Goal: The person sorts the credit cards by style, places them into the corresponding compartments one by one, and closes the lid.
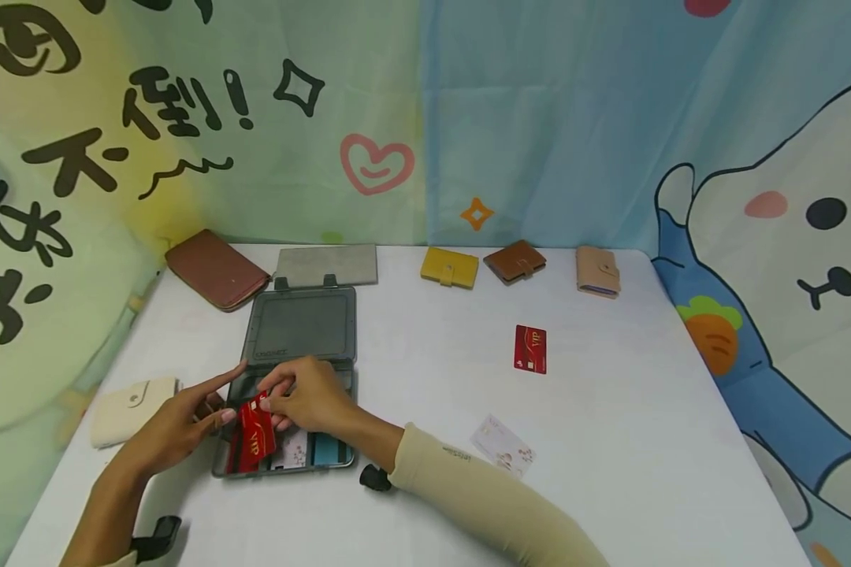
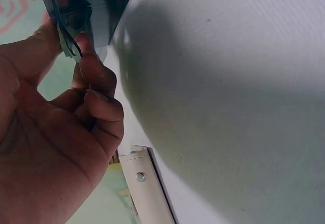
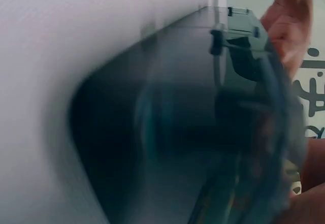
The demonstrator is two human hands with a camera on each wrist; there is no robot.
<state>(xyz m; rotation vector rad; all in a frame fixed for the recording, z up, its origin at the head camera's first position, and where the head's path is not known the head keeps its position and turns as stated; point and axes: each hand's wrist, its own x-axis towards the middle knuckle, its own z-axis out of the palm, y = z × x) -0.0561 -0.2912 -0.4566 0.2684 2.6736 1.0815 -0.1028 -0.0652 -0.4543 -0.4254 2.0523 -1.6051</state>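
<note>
A grey see-through storage case (image 1: 301, 327) lies open on the table, its lid folded back. My right hand (image 1: 310, 396) pinches the upper end of a red VIP card (image 1: 258, 437), tilted over the case's left compartment. White flowered cards (image 1: 292, 450) and a blue card (image 1: 325, 449) sit in the compartments beside it. My left hand (image 1: 172, 429) holds the case's left side, thumb at the rim and index finger stretched along it. In the left wrist view its other fingers curl by the case corner (image 2: 99, 18). The right wrist view is blurred.
A cream wallet (image 1: 129, 411) lies left of the case. Behind stand a brown wallet (image 1: 216, 269), a grey flat piece (image 1: 328, 265), and yellow (image 1: 449, 268), brown (image 1: 514, 261) and tan (image 1: 598, 271) card holders. Another red card (image 1: 530, 349) and a pale flowered card (image 1: 503, 446) lie to the right.
</note>
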